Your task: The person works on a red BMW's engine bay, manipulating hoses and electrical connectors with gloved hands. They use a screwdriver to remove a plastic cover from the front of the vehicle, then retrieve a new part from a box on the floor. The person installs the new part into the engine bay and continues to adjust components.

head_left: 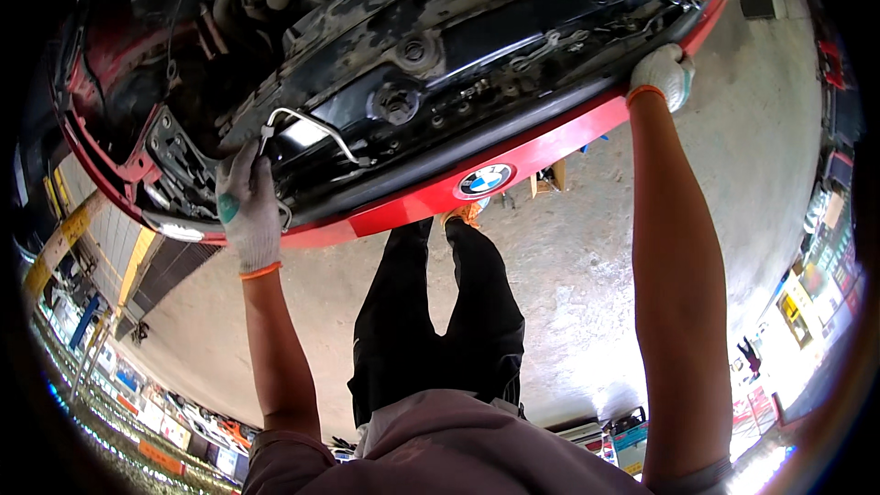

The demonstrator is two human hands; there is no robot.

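Grey, scuffed workshop floor [573, 289]
A worn yellow beam [66, 241] slants at far left; a teal box [631, 437] sits near the lower edge.

Straight to the round, lettered badge [485, 181]!
Set on the red car panel [568, 137], near centre toward half past one: blue-and-white quarters, pale letters around a dark ring. Over now to eight o'clock, to an orange strip [160, 456]; then between three and four, to a yellow panel [794, 321]: too small to read.
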